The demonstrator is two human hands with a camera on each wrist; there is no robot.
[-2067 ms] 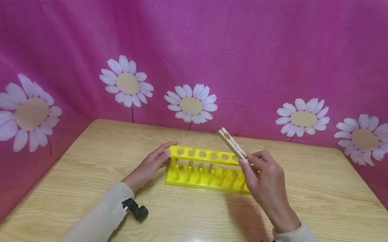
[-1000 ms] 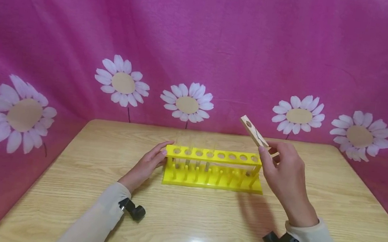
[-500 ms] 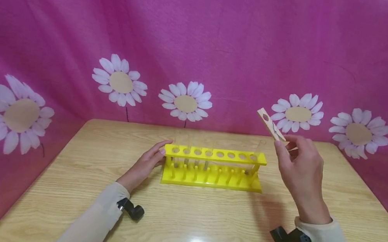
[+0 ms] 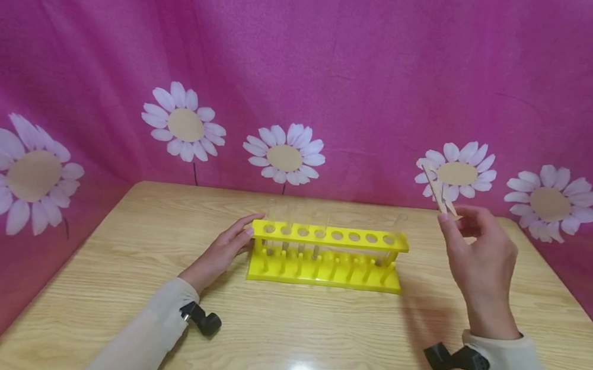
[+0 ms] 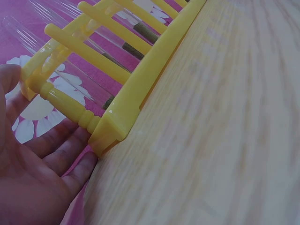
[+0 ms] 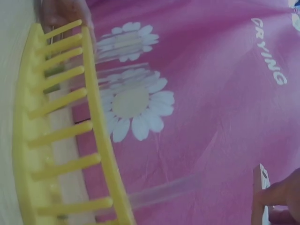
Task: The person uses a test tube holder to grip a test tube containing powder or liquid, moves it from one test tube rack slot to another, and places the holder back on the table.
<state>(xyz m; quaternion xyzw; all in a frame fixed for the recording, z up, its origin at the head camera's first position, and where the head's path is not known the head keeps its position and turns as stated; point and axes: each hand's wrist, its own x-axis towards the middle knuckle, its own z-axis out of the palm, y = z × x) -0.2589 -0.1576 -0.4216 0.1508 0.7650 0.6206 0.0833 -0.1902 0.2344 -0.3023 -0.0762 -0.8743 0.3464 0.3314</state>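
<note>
A yellow test tube rack [image 4: 325, 280] stands upright on the table. My left hand [image 4: 220, 255] grips its left end; in the left wrist view, fingers [image 5: 61, 145] lie along the end post and base. Several clear test tubes [image 5: 101, 93], dark at the bottom, fill the left holes, and one leaning test tube [image 4: 399, 221] stands in the rightmost hole. To the right of the rack and above the table, my right hand [image 4: 484, 268] pinches a wooden clothespin [image 4: 438, 188] by its lower end. The clothespin points up and left, with nothing in its jaws.
The wooden table [image 4: 283, 326] ends at a magenta curtain [image 4: 340, 64] printed with white daisies. A short row of bare pegs [image 4: 353, 269] rises from the rack's base. Black wrist cameras [image 4: 457, 358] sit on both sleeves.
My right hand has carried the clothespin right and up, away from the rack, and turned it more upright. The rack's right end and its tube have come into view. My left hand stays put.
</note>
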